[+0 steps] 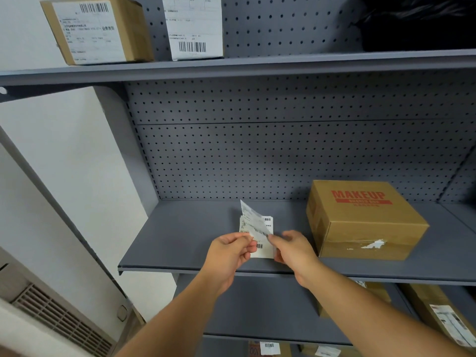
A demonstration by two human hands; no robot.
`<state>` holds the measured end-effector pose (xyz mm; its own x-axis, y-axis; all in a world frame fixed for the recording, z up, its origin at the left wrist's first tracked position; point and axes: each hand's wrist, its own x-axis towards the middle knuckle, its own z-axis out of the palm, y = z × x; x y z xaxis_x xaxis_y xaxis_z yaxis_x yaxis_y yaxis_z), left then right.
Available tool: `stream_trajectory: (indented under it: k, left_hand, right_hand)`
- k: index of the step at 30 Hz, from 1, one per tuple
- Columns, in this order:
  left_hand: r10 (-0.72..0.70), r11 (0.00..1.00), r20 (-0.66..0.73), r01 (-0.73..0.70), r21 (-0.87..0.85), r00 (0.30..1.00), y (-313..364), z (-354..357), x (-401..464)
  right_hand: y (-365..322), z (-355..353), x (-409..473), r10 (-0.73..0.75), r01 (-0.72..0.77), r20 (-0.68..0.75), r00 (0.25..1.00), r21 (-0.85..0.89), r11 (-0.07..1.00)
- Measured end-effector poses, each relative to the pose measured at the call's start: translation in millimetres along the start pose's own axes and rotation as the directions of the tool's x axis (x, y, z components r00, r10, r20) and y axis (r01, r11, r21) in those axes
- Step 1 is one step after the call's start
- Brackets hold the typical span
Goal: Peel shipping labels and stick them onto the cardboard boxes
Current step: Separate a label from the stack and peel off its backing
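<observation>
I hold a small stack of white shipping labels (265, 247) over the grey middle shelf (180, 243). My left hand (228, 253) pinches the stack at its left edge. My right hand (292, 249) pinches the top label (251, 217), which is partly lifted off its backing and sticks up at an angle. To the right on the same shelf stands a brown cardboard box (365, 222) with red "MAKEUP" print on its lid and torn white scraps on its front. It carries no label that I can see.
On the upper shelf stand two boxes with labels, a brown box (95, 29) and a white-fronted box (195, 27). More labelled boxes (443, 313) lie on the lower shelves. A perforated grey back panel (283, 161) closes the shelf. A white wall and a vent (59, 320) are at left.
</observation>
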<state>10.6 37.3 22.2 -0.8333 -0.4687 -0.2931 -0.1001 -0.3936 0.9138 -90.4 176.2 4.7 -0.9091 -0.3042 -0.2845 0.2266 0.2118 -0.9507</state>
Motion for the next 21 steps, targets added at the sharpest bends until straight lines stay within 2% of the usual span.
stream_trajectory:
  k: [2,3,4,6,10,16,21]
  left_hand:
    - [0.031,0.998,0.000,-0.031,0.049,1.000,1.0,1.5,-0.1]
    - [0.047,0.996,0.006,-0.047,0.077,0.999,1.1,1.8,0.1]
    - [0.059,0.993,0.015,-0.060,0.102,0.998,1.0,2.1,0.4]
    - [0.074,0.986,0.036,-0.078,0.146,0.997,1.1,1.7,1.2]
    - [0.108,0.964,0.067,-0.121,0.237,0.992,2.6,2.3,1.7]
    - [0.220,0.871,0.104,-0.243,0.428,0.970,5.5,0.4,0.0]
    - [0.217,0.862,0.104,-0.240,0.446,0.971,8.1,3.1,-0.6]
  right_hand:
    - [-7.3,-0.5,-2.0,-0.215,0.185,-0.065,0.974,-0.306,0.934]
    - [-12.7,-1.0,-3.0,-0.328,0.299,-0.020,0.944,-0.361,0.883]
    - [-18.2,-1.8,-4.0,-0.395,0.392,0.068,0.916,-0.353,0.849]
    - [-27.5,-1.3,-7.8,-0.420,0.482,0.246,0.874,-0.329,0.812]
    - [-34.8,-0.5,-10.5,-0.450,0.545,0.310,0.837,-0.411,0.730]
    - [-44.4,-3.7,-12.6,-0.451,0.571,0.352,0.820,-0.461,0.679]
    - [-44.9,-4.6,-10.8,-0.434,0.527,0.299,0.850,-0.447,0.723]
